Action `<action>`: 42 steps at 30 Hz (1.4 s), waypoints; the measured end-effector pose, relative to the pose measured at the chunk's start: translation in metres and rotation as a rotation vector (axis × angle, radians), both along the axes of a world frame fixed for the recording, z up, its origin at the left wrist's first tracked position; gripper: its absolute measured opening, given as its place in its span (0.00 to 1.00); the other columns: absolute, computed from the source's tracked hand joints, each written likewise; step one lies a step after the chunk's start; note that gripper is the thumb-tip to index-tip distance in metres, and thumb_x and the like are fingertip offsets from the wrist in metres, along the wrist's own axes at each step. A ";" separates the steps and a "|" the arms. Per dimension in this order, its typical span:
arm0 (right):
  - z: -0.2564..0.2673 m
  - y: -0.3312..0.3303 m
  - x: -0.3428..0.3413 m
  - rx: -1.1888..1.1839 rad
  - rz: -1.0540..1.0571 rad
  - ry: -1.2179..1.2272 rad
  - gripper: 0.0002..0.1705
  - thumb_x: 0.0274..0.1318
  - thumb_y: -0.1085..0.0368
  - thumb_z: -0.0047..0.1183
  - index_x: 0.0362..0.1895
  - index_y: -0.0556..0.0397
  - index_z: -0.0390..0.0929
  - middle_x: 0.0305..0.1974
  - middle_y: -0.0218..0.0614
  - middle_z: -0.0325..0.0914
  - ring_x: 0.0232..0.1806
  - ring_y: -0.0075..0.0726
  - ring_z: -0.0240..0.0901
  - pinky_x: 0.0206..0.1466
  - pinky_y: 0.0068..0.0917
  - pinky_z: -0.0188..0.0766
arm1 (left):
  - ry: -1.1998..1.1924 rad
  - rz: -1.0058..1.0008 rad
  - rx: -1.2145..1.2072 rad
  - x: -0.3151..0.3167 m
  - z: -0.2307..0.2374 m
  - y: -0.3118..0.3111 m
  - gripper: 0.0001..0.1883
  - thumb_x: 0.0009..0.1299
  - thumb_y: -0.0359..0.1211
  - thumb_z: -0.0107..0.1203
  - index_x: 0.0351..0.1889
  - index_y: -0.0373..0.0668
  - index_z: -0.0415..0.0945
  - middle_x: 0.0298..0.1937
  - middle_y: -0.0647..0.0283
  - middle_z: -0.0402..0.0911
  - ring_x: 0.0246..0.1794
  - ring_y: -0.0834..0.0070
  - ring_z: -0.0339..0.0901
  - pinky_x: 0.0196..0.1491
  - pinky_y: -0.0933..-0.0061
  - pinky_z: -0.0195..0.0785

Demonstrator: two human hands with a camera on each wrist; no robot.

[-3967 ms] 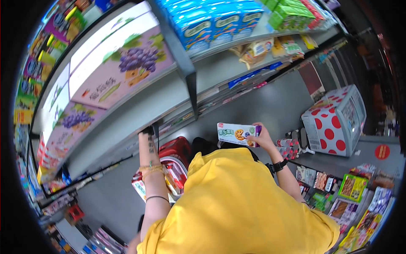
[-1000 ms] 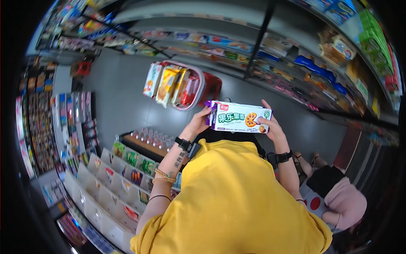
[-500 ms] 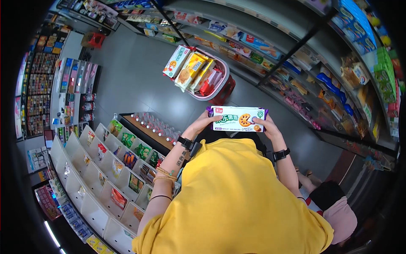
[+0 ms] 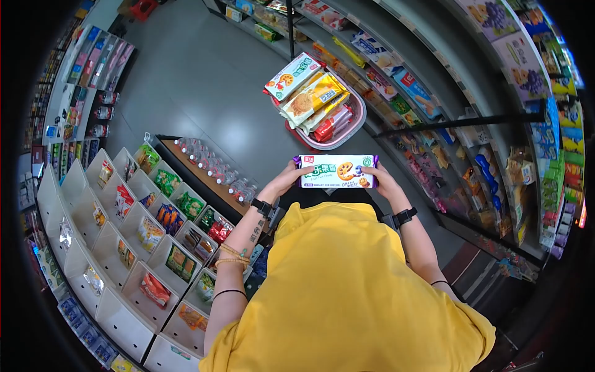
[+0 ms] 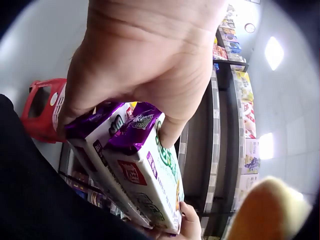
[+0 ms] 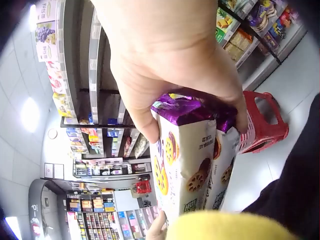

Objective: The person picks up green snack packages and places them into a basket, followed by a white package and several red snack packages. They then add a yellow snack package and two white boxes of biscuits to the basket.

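Two white-and-purple packs of cookies, pressed together, are held in front of the yellow shirt (image 4: 347, 266). In the head view only the upper cookie pack (image 4: 338, 172) shows its printed face. My left hand (image 4: 282, 181) grips the packs at one end, thumb on the top face and fingers around the far side. At the other end my right hand (image 4: 385, 181) grips them the same way. Both packs' purple wrapper ends (image 5: 135, 127) show in the left wrist view. Just beyond stands a red shopping basket (image 4: 358, 118), holding a white cookie pack (image 4: 294, 75), yellow biscuit packs (image 4: 308, 99) and red packs (image 4: 333, 123).
Stocked shelves (image 4: 396, 68) run along the right. To the left stands a stepped rack of white bins (image 4: 133, 291) with small snack bags. Several clear bottles (image 4: 214, 167) line a low wooden ledge beside it. Grey floor (image 4: 198, 74) stretches between.
Four seconds ago my left hand was at the shelf and my right alone held a cookie pack; now both hands grip the packs. The view has turned toward the bins, and the basket appears nearer.
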State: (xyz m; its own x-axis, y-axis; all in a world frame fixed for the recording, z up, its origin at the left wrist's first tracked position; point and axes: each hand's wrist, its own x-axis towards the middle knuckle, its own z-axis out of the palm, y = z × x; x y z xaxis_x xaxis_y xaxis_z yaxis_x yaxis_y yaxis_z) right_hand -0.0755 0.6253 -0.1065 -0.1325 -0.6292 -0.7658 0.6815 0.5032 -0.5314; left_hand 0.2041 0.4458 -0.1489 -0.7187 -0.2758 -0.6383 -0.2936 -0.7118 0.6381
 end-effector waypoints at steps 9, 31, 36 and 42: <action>-0.025 -0.104 -0.094 -0.054 0.252 0.213 0.42 0.52 0.69 0.66 0.68 0.59 0.58 0.54 0.42 0.77 0.54 0.35 0.79 0.56 0.32 0.78 | -0.027 0.162 0.173 -0.061 -0.042 -0.017 0.40 0.68 0.31 0.66 0.73 0.42 0.52 0.66 0.59 0.71 0.68 0.66 0.67 0.66 0.57 0.64; -0.148 -0.209 -0.177 -0.096 0.628 0.460 0.41 0.47 0.58 0.75 0.61 0.63 0.69 0.53 0.46 0.79 0.54 0.37 0.78 0.58 0.33 0.74 | -0.396 0.552 0.004 -0.141 -0.114 -0.002 0.43 0.69 0.39 0.64 0.76 0.39 0.50 0.63 0.55 0.74 0.64 0.65 0.71 0.62 0.56 0.67; -0.184 -0.213 -0.163 -0.065 0.555 0.965 0.50 0.39 0.47 0.77 0.60 0.63 0.66 0.55 0.53 0.73 0.59 0.51 0.72 0.62 0.39 0.69 | -0.477 0.451 -0.079 -0.141 -0.117 -0.016 0.37 0.72 0.48 0.60 0.72 0.39 0.59 0.61 0.58 0.75 0.60 0.65 0.73 0.57 0.55 0.71; -0.160 -0.211 -0.141 -0.035 0.437 1.136 0.46 0.39 0.47 0.77 0.56 0.60 0.66 0.54 0.52 0.69 0.58 0.55 0.69 0.63 0.44 0.66 | -0.676 0.360 -0.225 -0.140 -0.125 -0.019 0.39 0.68 0.57 0.61 0.62 0.31 0.68 0.55 0.52 0.79 0.50 0.67 0.81 0.38 0.63 0.83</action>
State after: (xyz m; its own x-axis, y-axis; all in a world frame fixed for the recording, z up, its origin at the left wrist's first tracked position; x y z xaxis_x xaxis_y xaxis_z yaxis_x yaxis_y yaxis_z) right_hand -0.2163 0.4141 -0.2661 -0.4886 -0.8064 -0.3332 -0.4036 0.5474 -0.7331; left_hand 0.0645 0.4269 -0.2736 -0.0376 -0.5919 -0.8052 -0.4448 -0.7116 0.5439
